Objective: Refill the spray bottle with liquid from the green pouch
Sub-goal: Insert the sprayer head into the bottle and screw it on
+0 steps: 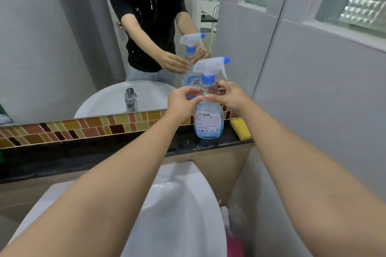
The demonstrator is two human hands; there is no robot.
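A clear spray bottle (208,120) with a blue collar and a white trigger head stands upright on the black ledge (94,155), at its right end. A little blue liquid sits at its bottom. My left hand (181,100) and my right hand (229,95) reach out together and curl around the bottle's neck just under the collar, fingertips meeting in front of it. A sliver of something green (1,157) shows at the far left edge of the ledge; I cannot tell whether it is the pouch.
A white sink (177,210) lies below my forearms. A yellow sponge (240,129) rests on the ledge right of the bottle, against the grey wall. The mirror (62,48) behind the ledge reflects me, the tap and the bottle. Something pink (236,245) sits low right.
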